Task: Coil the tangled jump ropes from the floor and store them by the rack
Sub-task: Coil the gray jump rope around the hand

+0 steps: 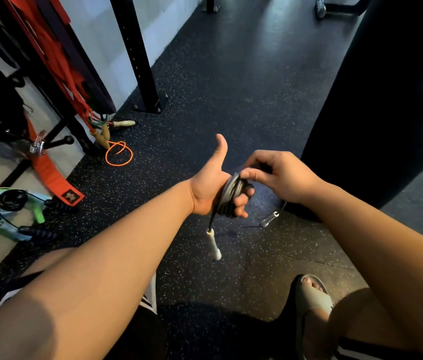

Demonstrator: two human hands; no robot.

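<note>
a dark grey jump rope [228, 197] sits wound in tight loops around the palm and fingers of the left hand [211, 187], held out above the speckled black rubber floor [231, 87]. the left thumb points straight up, while the fingers curl closed over the coil. one white handle [213, 244] hangs below that hand on a short length of cord; a second white handle [270, 219] dangles further right, below the right hand [280, 175]. the right hand is nearly closed, its thumb and fingertips pinching the rope at the top of the coil, touching the wraps.

to the left, near the foot of a black upright post [137, 53] bolted to the floor, an orange rope [119, 154] lies in a loose loop beside wooden handles [124, 123] — all close to a rack [57, 61] draped with red straps [57, 74]. lower left, on a pale strip of floor, more ropes lie together: a coiled black rope [12, 200] with ribbed black handles, next to a bright green handle [39, 214] and a light blue piece whose form cannot be made out. a large black punching bag [387, 87] fills the right side, just behind the right hand. at the bottom edge, a foot in a grey slide sandal [312, 297] rests on the floor — well apart from the hanging handles.
</note>
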